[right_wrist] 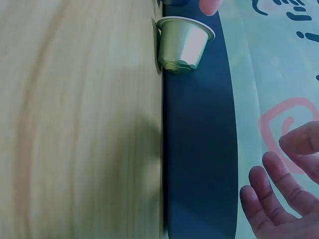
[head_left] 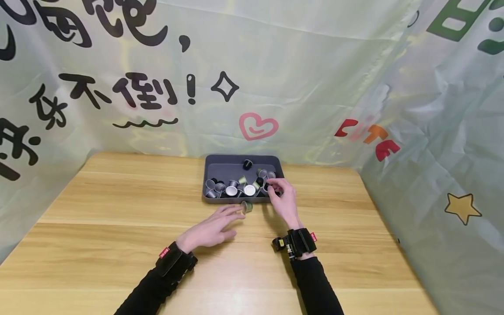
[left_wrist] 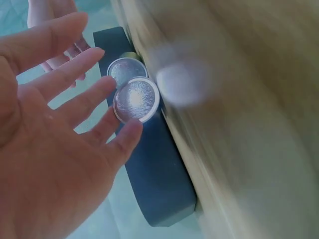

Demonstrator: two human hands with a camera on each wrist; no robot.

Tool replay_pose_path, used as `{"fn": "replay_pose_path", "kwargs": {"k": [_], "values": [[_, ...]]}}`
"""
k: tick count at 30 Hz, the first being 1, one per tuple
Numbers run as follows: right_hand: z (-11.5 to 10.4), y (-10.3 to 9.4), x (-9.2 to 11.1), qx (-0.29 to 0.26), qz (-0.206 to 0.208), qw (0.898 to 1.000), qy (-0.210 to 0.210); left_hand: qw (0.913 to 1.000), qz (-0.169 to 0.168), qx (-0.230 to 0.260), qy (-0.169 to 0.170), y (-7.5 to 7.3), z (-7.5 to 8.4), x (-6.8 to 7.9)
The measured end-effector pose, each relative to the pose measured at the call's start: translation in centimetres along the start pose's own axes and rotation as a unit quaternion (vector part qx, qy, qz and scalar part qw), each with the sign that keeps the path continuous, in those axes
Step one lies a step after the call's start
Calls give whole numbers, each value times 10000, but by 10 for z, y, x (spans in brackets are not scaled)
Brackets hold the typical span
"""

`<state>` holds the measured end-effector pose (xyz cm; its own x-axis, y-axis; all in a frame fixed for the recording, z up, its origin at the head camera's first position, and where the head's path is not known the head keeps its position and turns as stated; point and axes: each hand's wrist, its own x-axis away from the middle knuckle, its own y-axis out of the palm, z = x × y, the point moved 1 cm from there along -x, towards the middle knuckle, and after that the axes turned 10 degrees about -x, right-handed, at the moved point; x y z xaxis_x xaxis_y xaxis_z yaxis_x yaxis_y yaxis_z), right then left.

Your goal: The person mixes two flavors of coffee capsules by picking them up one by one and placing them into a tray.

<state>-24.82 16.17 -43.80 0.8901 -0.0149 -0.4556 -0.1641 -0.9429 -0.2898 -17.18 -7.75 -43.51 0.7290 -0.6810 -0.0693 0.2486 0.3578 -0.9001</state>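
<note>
My left hand (head_left: 210,229) reaches over the table with its fingers stretched out, fingertips right at a green coffee capsule (head_left: 246,207) lying on its side by the tray's front wall. In the left wrist view, those fingers overlap the foil lid of a coffee capsule (left_wrist: 137,99), with a second foil lid (left_wrist: 127,68) behind it. My right hand (head_left: 285,199) hangs over the tray's front right corner, close above the capsules there. The right wrist view shows its thumb and fingers (right_wrist: 271,162) loosely bent, nothing visible between them. The green capsule (right_wrist: 182,45) appears there too.
A dark grey tray (head_left: 224,168) stands at the table's back edge, with several coffee capsules gathered along its front and right. One black capsule (head_left: 247,164) lies apart near its back wall. Printed cloth (head_left: 315,87) hangs behind and at the sides of the wooden table (head_left: 118,210).
</note>
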Motion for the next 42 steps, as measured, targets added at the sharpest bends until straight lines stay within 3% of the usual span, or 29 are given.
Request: {"fn": "replay_pose_path", "kwargs": {"k": [10, 19, 25, 32, 42], "values": [[-2, 0, 2, 51, -31, 10000, -15, 9982, -365, -111, -465, -6, 2, 7], [0, 1, 1, 34, -113, 9999, 28, 9967, -549, -77, -589, -11, 1, 10], [-2, 1, 2, 21, -108, 9999, 53, 9966, -499, -251, -603, -14, 0, 11], [-2, 1, 3, 49, -90, 9999, 40, 9977, -186, -364, -544, -12, -7, 14], [-2, 1, 3, 25, -97, 9999, 34, 9962, -53, -514, -696, -13, -10, 16]]}}
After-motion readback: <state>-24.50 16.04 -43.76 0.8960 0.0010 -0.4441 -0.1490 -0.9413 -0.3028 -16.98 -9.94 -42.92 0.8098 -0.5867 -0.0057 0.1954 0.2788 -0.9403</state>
